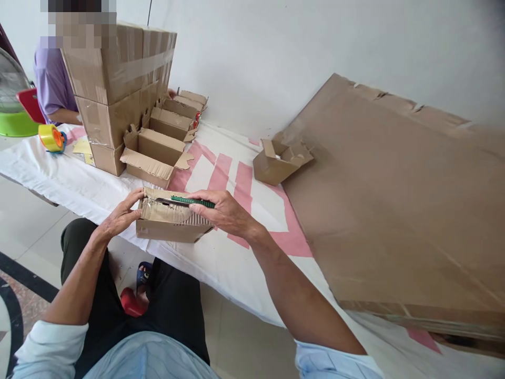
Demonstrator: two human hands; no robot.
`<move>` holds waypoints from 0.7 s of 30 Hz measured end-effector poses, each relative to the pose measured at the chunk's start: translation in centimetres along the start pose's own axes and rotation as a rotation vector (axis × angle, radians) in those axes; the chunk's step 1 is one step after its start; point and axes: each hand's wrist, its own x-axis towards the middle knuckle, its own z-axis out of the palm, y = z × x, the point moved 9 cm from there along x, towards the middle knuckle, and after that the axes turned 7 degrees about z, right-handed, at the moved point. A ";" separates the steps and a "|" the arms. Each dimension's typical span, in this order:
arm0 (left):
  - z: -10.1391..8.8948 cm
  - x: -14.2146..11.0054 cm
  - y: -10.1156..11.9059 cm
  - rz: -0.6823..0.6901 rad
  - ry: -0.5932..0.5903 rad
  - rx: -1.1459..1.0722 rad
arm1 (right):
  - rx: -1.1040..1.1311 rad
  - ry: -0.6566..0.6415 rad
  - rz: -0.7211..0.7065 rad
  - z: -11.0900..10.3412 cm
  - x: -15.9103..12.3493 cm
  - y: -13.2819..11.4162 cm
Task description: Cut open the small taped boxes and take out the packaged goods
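**Bracing a carton end with one hand, holding a green cutter along its top with the other**

Holds the small brown corrugated carton (169, 230) at the near edge of the white-and-pink cloth-covered surface (252, 284), with its long side toward the body. Grips its left end with the left hand (123, 215), with thumb and fingers spread but clamped on the board, probably to stop any sliding under the tool. Clamps the fingers of the right hand (224, 211) on the slim cutter with a ribbed green handle (193, 201), pointing its dark, narrow front left along the top. Likely aims it lengthwise to follow the carton's long line; impossible to tell whether touching the board.

See, farther left, the tall stack of taped brown cartons (118, 79), perhaps piled squarely to save room beside the row of open brown cartons (148, 171). Note the yellow tape roll with an orange core (50, 138) behind, and, near the wall, the single open brown carton (272, 167) just beside the large flat brown cardboard sheets (394, 205), probably laid flat for their size.

Look for brands or labels: none legible. Find only broad pink strokes on the cloth, perhaps parts of lettering, but too covered to read.
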 end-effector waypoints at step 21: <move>1.4 0.0 1.1 -0.043 -0.056 -0.033 | -0.274 -0.097 -0.030 1.3 3.3 -2.8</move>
